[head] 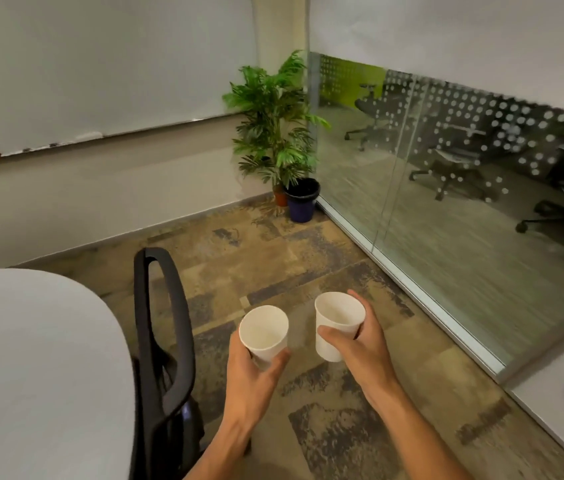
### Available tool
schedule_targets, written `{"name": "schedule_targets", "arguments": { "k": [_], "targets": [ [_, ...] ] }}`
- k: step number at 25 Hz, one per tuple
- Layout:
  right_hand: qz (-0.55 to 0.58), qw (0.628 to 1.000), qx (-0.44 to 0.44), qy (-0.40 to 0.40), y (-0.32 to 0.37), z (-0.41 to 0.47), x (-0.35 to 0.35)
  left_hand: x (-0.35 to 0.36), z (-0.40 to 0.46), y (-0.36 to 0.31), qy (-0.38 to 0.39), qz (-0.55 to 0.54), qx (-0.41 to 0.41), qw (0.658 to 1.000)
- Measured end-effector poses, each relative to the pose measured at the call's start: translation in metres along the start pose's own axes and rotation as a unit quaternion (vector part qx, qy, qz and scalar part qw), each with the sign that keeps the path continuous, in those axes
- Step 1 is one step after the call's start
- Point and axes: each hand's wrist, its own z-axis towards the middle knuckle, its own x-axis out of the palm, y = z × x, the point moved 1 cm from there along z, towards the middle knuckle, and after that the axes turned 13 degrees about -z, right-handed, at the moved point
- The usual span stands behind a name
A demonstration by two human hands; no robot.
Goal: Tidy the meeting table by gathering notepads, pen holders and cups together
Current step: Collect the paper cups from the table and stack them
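Two bare forearms extend from the lower edge of the frame over the floor. The left hand [252, 370] holds the left cup [264, 332]: the grip is clamped on its lower wall, thumb on the right side, fingers wrapped round the far side. The right hand [363, 348] holds the right cup [338, 324]: the grip is clamped on its side wall, thumb across the near face, fingers behind. Both cups are white, smooth, tapered cylinders with round open rims; the interiors appear empty. The cups are near each other but apart, both held in the air above the carpet [325, 403], neither on a surface.

The carpet is flat, with a mottled tan and grey-blue patchwork pattern. To the left, the surface [31, 358] shows a plain white top with a rounded edge. Just beside it stands a chair [163, 344] with a black curved frame back.

At lower right, a white ledge [550, 393] carries a small dark rectangular inset.

Further off, in the corner, a dark round bin [302, 202] stands on the floor, touching or just beside an orange pot holding a green leafy plant [273, 123]. A glass wall [447, 174] with a dotted frosted band runs along the right. A whiteboard [100, 64] covers the left wall, with small items on its tray, blurred.
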Motion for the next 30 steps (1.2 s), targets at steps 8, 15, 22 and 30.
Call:
{"name": "schedule_targets", "arguments": {
  "k": [8,15,22,30],
  "targets": [
    [0.013,0.988,-0.05,0.148,0.018,0.152,-0.04,0.06,0.084,0.002,-0.127,0.01,-0.029,0.991],
    [-0.014,0.97,-0.084,0.229,0.029,0.275,0.033,0.054,0.192,0.028,-0.22,-0.016,-0.015,0.975],
    [-0.056,0.933,-0.131,0.331,0.074,0.397,0.151,-0.003,0.313,0.048,-0.318,-0.035,-0.018,0.947],
    [-0.052,0.885,-0.137,0.442,0.089,0.492,0.29,-0.055,0.405,0.071,-0.431,0.007,-0.046,0.901]
  ]
}}
